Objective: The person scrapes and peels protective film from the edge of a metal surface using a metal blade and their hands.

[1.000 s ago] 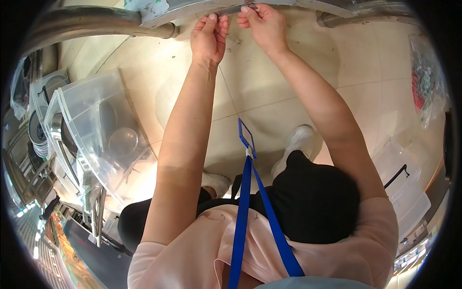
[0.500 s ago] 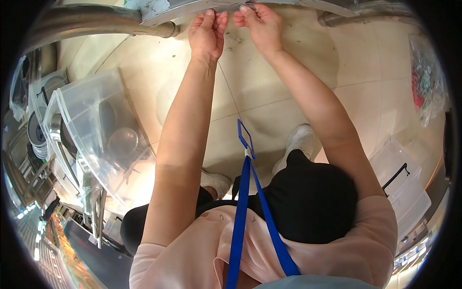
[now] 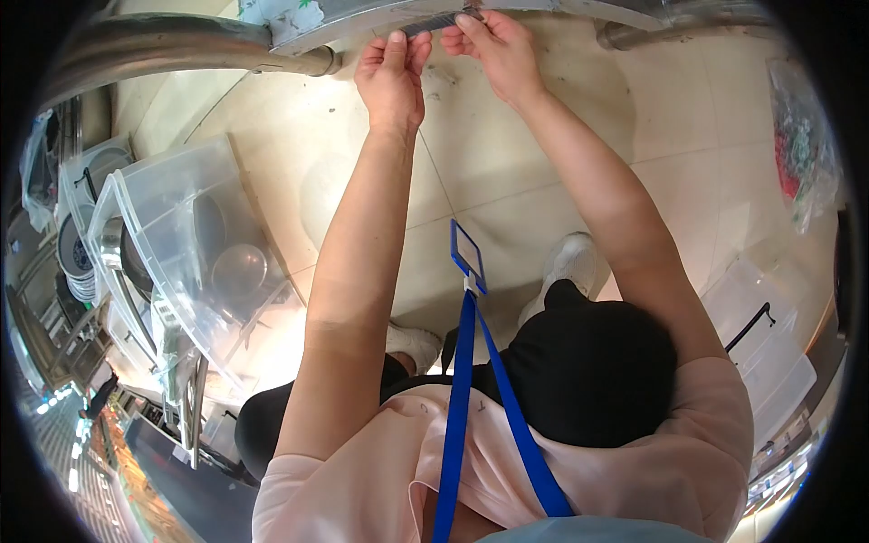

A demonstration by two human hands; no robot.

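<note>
at the top edge of the view, just below a grey metal bar (image 3: 348, 24), both bare hands are held out at arm's length around a thin dark strip (image 3: 434, 24). the left hand (image 3: 391, 81) has its grip pinched on the strip's left end, thumb laid over it and fingers curled beside the thumb; the right hand (image 3: 502, 56) has its grip closed on the other end, thumb tip pressed on it and the remaining fingers folded loosely underneath. the strip spans the gap between the two hands and runs along the bar's lower edge, though whether it touches the metal cannot be told. a thick metal tube (image 3: 181, 45) stretches out to the left of the bar, and a second tube (image 3: 692, 34) lies to the right. below the hands spreads a pale tiled floor (image 3: 670, 118), with two white shoes (image 3: 572, 262) on it, one well forward of the other. a blue lanyard (image 3: 460, 380) hangs down over the pink shirt (image 3: 353, 462), a blue-edged badge holder (image 3: 467, 252) at its end. on the left a clear plastic box (image 3: 195, 208) stands tilted in the view, with round shapes showing through its wall; over on the right are a clear bag (image 3: 801, 145) with red and green stuff inside and, nearer the body, a translucent bin (image 3: 783, 362) with a black handle (image 3: 749, 330)
</note>
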